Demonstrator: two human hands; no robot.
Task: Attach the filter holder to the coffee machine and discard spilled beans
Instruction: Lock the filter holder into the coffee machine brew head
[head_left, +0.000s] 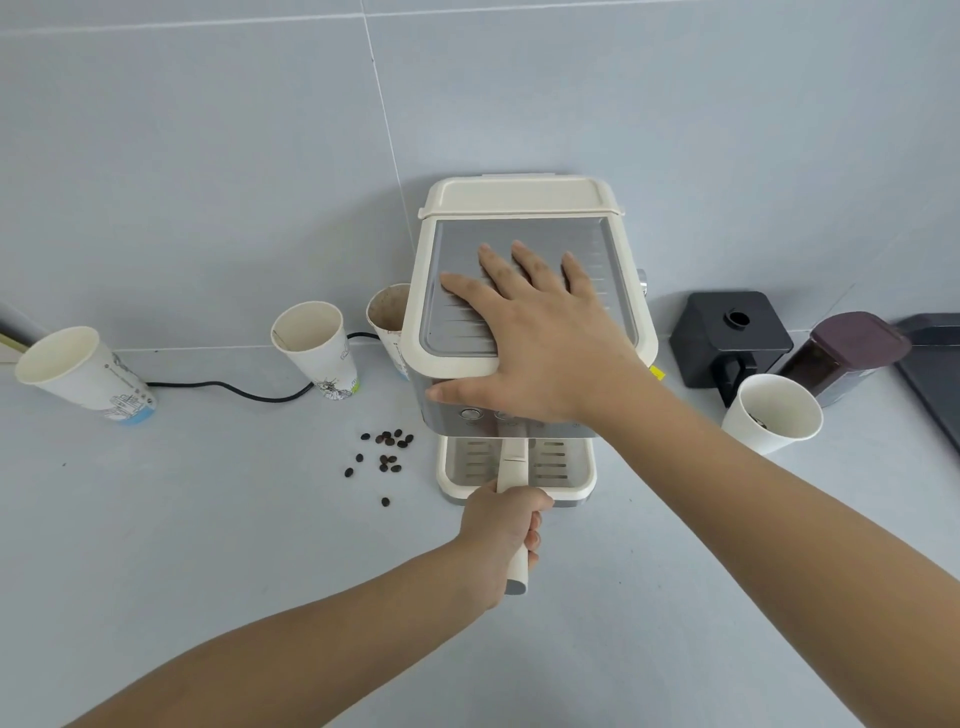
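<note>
Right hand (524, 332) lay flat on top of machine (524, 291), palm down, fingers spread over the metal plate, thumb hooked over the front edge above the buttons; grip open, nothing held, likely just bracing the body against twist. Left hand (506, 530) wrapped tight around holder (511, 467) handle, grip fully closed on it, handle pointing straight out toward the wearer over the drip tray (582, 478). Holder head hidden under the machine's front overhang, so couldn't tell if seated or locked. Judged mid-attach, either about to turn or just finished turning. Beans (387, 452) lay scattered on counter (208, 519) just left of the tray, loose cluster plus one stray nearer the wearer, not yet picked up; discard step not yet started. Three paper cups left of the machine, cord (234, 389) running between them. White cup (774, 415) right of the machine with something dark inside, maybe the place for beans, unsure. Grinder (727, 338) and jar (841, 358) further right, untouched by either hand.
</note>
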